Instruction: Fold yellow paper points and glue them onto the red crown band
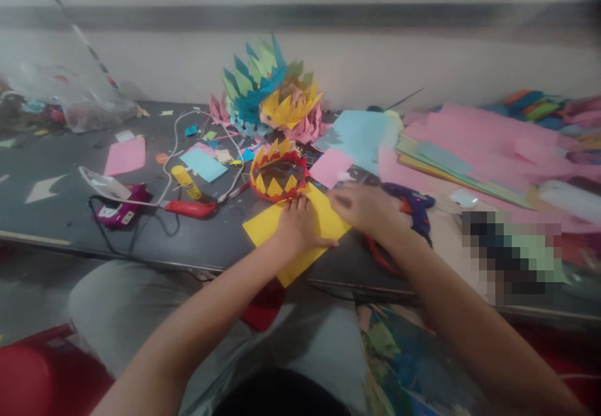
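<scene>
Steering from afar, I take the red paper ring with yellow pointed teeth [275, 186] as my landmark. Just on its near side lies the plain yellow paper sheet [263, 224] on the dark grey worktop [225, 241], its far corner close up to the ring and its nearest corner jutting past the worktop's front edge. Its long axis slants from near left to far right. My left hand [298, 225] rests palm down across the sheet's middle, directly on the ring's near side; that grip is spread, thumb out to the right, pressing the paper without clasping it. My right hand [366, 206], right of the ring, has bent fingers at the sheet's right end; blur keeps me from telling whether that grip pinches the edge. For any fold or turn, I judge, that right end matters most, and the right hand is nearer. Farther right of the ring sits the dark purple plastic glue gun [417, 203]; left of it lies the yellow glue stick [186, 183]
</scene>
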Available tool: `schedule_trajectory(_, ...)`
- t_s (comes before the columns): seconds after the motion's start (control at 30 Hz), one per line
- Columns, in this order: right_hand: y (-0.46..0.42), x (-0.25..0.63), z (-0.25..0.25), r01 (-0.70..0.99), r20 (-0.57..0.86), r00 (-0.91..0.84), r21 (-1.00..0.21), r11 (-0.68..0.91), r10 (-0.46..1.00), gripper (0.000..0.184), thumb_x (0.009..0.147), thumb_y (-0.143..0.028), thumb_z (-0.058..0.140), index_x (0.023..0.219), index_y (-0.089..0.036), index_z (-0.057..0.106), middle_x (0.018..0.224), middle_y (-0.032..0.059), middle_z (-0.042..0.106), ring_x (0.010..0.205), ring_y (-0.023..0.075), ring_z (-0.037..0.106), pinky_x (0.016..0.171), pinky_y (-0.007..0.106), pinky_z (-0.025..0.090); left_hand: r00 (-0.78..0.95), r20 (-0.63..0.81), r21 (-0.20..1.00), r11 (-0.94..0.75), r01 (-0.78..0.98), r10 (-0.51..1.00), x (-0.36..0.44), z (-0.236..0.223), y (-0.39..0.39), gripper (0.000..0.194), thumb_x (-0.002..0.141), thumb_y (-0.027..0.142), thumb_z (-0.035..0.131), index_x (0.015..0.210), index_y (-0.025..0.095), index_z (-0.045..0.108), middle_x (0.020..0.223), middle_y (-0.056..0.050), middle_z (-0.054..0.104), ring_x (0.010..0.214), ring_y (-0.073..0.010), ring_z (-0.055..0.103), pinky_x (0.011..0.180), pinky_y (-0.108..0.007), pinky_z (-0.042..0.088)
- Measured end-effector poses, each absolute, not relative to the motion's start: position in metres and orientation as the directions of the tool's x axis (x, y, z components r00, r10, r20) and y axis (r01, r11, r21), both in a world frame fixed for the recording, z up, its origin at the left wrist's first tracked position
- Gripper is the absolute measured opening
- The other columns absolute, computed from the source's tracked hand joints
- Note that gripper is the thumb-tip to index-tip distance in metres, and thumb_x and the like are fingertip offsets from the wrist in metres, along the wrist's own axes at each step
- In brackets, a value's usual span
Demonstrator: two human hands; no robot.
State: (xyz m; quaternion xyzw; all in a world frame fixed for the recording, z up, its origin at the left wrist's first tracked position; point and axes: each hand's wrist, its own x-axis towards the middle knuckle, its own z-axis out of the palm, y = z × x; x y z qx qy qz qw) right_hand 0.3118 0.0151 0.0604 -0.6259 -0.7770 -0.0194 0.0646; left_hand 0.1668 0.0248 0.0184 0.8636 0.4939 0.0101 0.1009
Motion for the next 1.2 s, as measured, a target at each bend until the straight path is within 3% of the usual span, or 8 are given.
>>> schedule_trajectory(0.1, -0.023, 0.323, 0.051, 0.935, -0.076, -0.355, -0.048, 0.352, 0.932, 0.030, 0.087, -0.030, 0.043, 0.092, -0.024, 0.072, 0.084, 0.0023, 0.071, 0.075, 0.0163, 0.062, 0.060, 0.025, 0.037, 0.518, -0.084, 0.178, -0.499, 0.848, 0.851, 0.166, 0.018, 0.025, 0.112, 0.062, 0.076, 0.054, 0.137, -0.004, 0.028, 0.143, -0.025, 0.031, 0.131, -0.0346, 0.031, 0.108, -0.041, 0.023)
schedule_trajectory(0.2, -0.048, 0.329, 0.041, 0.933, -0.105, -0.359, -0.038, 0.357, 0.928, 0.031, 0.087, -0.029, 0.043, 0.099, -0.026, 0.072, 0.088, 0.0008, 0.073, 0.075, 0.0154, 0.064, 0.061, 0.025, 0.038, 0.526, -0.086, 0.177, -0.507, 0.844, 0.846, 0.165, 0.021, 0.024, 0.109, 0.066, 0.074, 0.052, 0.136, -0.007, 0.028, 0.143, -0.027, 0.030, 0.131, -0.0349, 0.030, 0.108, -0.041, 0.024)
schedule_trajectory(0.53, -0.033, 0.352, 0.041, 0.971, -0.079, -0.033, 0.232, 0.050, 0.996, 0.034, 0.085, -0.039, 0.043, 0.104, -0.033, 0.070, 0.086, 0.0041, 0.074, 0.077, 0.0206, 0.067, 0.054, 0.025, 0.035, 0.512, -0.061, 0.157, -0.499, 0.852, 0.857, 0.165, 0.023, 0.022, 0.111, 0.060, 0.078, 0.054, 0.134, -0.002, 0.034, 0.141, -0.024, 0.035, 0.129, -0.0351, 0.034, 0.107, -0.040, 0.026)
schedule_trajectory(0.7, -0.030, 0.349, 0.047, 0.969, -0.063, -0.015, 0.246, 0.030, 0.998, 0.035, 0.085, -0.035, 0.041, 0.101, -0.028, 0.072, 0.085, 0.0070, 0.074, 0.076, 0.0219, 0.067, 0.055, 0.026, 0.034, 0.512, -0.081, 0.168, -0.494, 0.853, 0.855, 0.166, 0.022, 0.023, 0.114, 0.059, 0.079, 0.054, 0.136, -0.002, 0.031, 0.142, -0.025, 0.033, 0.131, -0.0358, 0.032, 0.108, -0.041, 0.025)
schedule_trajectory(0.9, -0.050, 0.324, 0.041, 0.977, 0.120, -0.148, 0.171, 0.127, 0.982, 0.037, 0.087, -0.034, 0.040, 0.109, -0.026, 0.068, 0.076, 0.0055, 0.074, 0.067, 0.0174, 0.066, 0.051, 0.026, 0.030, 0.521, -0.072, 0.149, -0.508, 0.849, 0.850, 0.165, 0.022, 0.021, 0.108, 0.066, 0.076, 0.049, 0.136, -0.004, 0.029, 0.143, -0.025, 0.032, 0.132, -0.0355, 0.029, 0.109, -0.040, 0.023)
schedule_trajectory(1.1, -0.049, 0.310, 0.045, 0.987, -0.176, -0.061, 0.134, 0.085, 0.983, 0.036, 0.088, -0.039, 0.039, 0.104, -0.029, 0.070, 0.080, 0.0060, 0.074, 0.071, 0.0197, 0.066, 0.055, 0.027, 0.034, 0.528, -0.072, 0.196, -0.507, 0.839, 0.846, 0.163, 0.018, 0.023, 0.110, 0.065, 0.077, 0.048, 0.137, -0.004, 0.026, 0.145, -0.025, 0.028, 0.136, -0.0345, 0.023, 0.110, -0.043, 0.021)
schedule_trajectory(1.2, -0.045, 0.306, 0.053, 0.991, -0.241, -0.050, 0.105, 0.077, 0.969, 0.036, 0.088, -0.039, 0.039, 0.099, -0.028, 0.072, 0.083, 0.0056, 0.074, 0.074, 0.0197, 0.066, 0.057, 0.027, 0.035, 0.555, -0.071, 0.237, -0.526, 0.817, 0.829, 0.156, 0.012, 0.024, 0.111, 0.065, 0.077, 0.048, 0.139, -0.002, 0.022, 0.148, -0.022, 0.022, 0.138, -0.0321, 0.018, 0.112, -0.043, 0.017)
